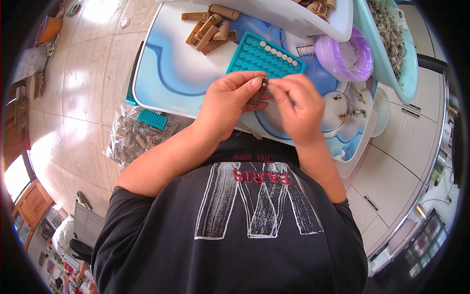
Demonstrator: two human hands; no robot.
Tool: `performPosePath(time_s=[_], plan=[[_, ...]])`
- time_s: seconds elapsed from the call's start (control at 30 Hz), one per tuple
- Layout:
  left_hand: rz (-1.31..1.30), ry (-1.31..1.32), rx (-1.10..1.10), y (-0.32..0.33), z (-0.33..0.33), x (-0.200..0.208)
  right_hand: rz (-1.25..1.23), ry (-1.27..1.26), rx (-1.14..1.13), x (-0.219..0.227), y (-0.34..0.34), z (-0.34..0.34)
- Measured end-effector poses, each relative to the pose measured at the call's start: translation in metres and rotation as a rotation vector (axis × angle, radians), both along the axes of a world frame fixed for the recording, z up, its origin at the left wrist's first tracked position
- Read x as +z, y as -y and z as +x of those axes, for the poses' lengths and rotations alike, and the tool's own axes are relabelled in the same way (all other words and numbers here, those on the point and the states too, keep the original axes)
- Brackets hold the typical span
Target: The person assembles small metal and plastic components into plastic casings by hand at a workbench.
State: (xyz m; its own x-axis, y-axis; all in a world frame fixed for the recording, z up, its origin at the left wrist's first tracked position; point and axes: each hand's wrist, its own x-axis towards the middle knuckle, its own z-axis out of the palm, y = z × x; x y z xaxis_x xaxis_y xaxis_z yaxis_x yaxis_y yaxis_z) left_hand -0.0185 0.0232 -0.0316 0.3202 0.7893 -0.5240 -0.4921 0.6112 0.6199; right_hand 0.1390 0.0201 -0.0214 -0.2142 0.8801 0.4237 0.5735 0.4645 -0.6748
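Both hands — left hand (226,100), right hand (296,105) — pinch one small brown clip (260,90) at frame centre; one teal tray (267,58) lies above — eight white discs.

There were two teal dimpled trays (262,58) (152,118), one purple bowl (344,55), and eight white discs (278,53).

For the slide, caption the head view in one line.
Both hands, left hand and right hand, pinch a small brown clip above a teal dimpled tray.
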Motion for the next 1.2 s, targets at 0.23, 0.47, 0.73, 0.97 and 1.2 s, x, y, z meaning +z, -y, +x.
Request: performPosePath(time_s=[0.23, 0.47, 0.73, 0.97, 1.2], plan=[[-0.01, -0.027, -0.016, -0.001, 0.0, 0.004, 0.037, 0.356, -0.398, -0.017, -0.029, 0.029], [-0.018, -0.034, -0.01, -0.001, -0.001, 0.002, -0.035, 0.108, -0.26, -0.002, -0.016, 0.013], [-0.005, -0.011, 0.002, -0.001, 0.0, 0.0, 0.041, 0.047, -0.066, 0.0, -0.004, -0.005], [0.006, -0.009, -0.002, 0.0, -0.001, -0.006, 0.153, 0.21, -0.003, 0.0, -0.001, -0.009], [-0.017, -0.017, 0.015, -0.001, 0.0, 0.002, 0.042, 0.239, -0.285, -0.01, -0.024, 0.016]])
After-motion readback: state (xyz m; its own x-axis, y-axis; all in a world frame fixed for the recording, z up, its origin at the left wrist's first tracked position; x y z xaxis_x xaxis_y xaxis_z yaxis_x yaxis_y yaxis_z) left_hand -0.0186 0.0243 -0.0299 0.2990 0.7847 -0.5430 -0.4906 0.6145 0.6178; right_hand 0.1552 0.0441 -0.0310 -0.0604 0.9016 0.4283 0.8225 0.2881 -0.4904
